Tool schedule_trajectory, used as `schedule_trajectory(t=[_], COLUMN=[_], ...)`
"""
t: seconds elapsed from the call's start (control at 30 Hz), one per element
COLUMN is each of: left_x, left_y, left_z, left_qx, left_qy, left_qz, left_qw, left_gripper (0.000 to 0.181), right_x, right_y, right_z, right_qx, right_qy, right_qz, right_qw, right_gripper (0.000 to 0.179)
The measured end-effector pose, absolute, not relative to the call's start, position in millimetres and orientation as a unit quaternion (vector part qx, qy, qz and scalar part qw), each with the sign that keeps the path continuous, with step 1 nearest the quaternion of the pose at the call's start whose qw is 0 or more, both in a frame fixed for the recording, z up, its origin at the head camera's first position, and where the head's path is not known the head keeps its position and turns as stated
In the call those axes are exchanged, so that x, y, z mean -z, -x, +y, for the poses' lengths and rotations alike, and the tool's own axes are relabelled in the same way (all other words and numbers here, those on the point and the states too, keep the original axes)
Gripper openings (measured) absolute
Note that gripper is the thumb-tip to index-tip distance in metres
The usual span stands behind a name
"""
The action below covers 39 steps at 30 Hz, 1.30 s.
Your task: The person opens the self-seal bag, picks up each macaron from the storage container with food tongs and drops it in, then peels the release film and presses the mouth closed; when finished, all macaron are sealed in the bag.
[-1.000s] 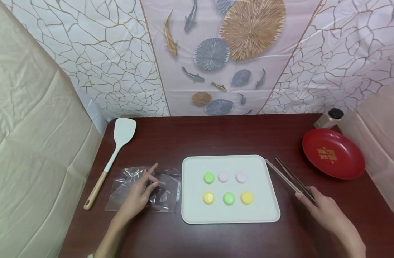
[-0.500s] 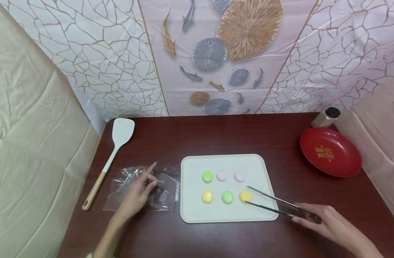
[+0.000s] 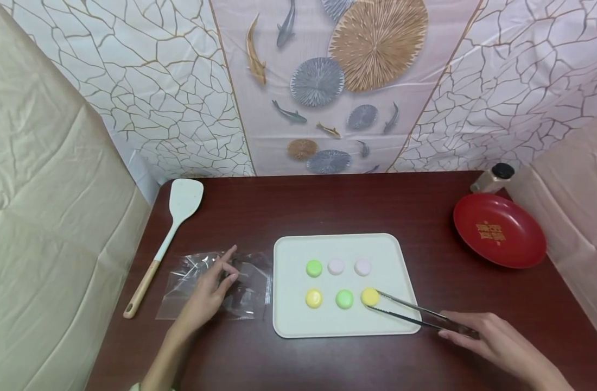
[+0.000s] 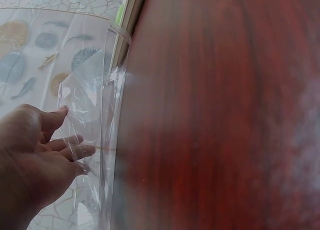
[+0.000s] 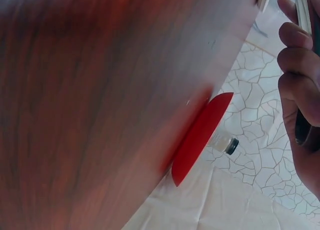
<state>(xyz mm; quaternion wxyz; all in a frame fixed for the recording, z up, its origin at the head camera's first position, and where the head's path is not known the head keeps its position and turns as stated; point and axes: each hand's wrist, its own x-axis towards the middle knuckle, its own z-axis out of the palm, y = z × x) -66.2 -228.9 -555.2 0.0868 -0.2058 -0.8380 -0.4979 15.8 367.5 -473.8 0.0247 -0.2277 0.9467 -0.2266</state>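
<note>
My right hand (image 3: pixel 496 339) grips metal tongs (image 3: pixel 420 309), also seen at the right edge of the right wrist view. Their tips stand on either side of a yellow macaron-like disc (image 3: pixel 369 296), at the right of the front row on the white tray (image 3: pixel 293 326). Left of it are a green disc (image 3: pixel 344 299) and another yellow disc (image 3: pixel 313 298). Behind lie a second green disc (image 3: pixel 314 268) and two pale lilac discs (image 3: pixel 335 266). My left hand (image 3: pixel 208 290) rests at a clear plastic bag (image 4: pixel 82 107), thumb and fingers apart in the left wrist view.
A white spatula (image 3: pixel 185 198) with a wooden handle lies at the left. At the back right stands a red plate (image 3: pixel 518 239) with gold characters, and behind it a small jar (image 3: pixel 491 179) with a black lid. Fabric walls border the dark wooden table (image 3: pixel 328 206).
My right hand has swung the tongs leftward over the tray, from beside its right edge. Their spread tips have narrowed around the right-hand yellow disc. My left hand stays in place.
</note>
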Motion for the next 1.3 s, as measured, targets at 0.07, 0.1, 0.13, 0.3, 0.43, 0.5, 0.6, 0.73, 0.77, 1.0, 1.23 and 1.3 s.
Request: schedule_trajectory(t=[0.07,0.1,0.13,0.3,0.43,0.5,0.6,0.73,0.77,1.0,1.23,1.3], left_x=[542,544,540,533,545,548,541,520,515,511,508,507], left_y=[62,63,61,59,63,63,62,58,57,56,56,56], left_z=[-224,-225,-223,-221,-226,-228,-226,-219,-217,-216,-216,-216], left_qx=[0.505,0.505,0.505,0.503,0.502,0.500,0.498,0.496,0.495,0.492,0.493,0.493], left_qy=[0.205,0.205,0.205,0.198,0.206,0.207,0.205,0.192,0.187,0.179,0.171,0.170], left_qz=[-0.834,-0.834,-0.834,-0.837,-0.836,-0.836,-0.839,-0.845,-0.847,-0.850,-0.852,-0.852], left_qw=[0.086,0.089,0.090,0.080,0.085,0.085,0.082,0.063,0.057,0.058,0.049,0.046], left_gripper=[0.007,0.006,0.007,0.005,0.005,0.004,0.002,0.004,0.005,0.005,0.007,0.003], right_x=[472,470,468,454,447,446,445,447,447,450,456,457], right_y=[-16,-16,-15,-3,14,21,31,41,43,56,68,71], right_z=[365,364,362,348,319,300,274,245,240,213,191,186], right_qx=[0.226,0.227,0.230,0.253,0.270,0.270,0.267,0.271,0.275,0.274,0.249,0.245], right_qy=[0.222,0.220,0.217,0.235,0.266,0.283,0.293,0.299,0.301,0.342,0.358,0.365], right_qz=[0.948,0.949,0.948,0.938,0.925,0.920,0.917,0.911,0.908,0.896,0.898,0.896], right_qw=[0.026,0.025,0.027,0.013,0.011,0.020,0.052,0.088,0.093,0.070,0.062,0.059], right_gripper=[0.032,0.033,0.032,0.035,0.038,0.037,0.038,0.039,0.039,0.032,0.033,0.032])
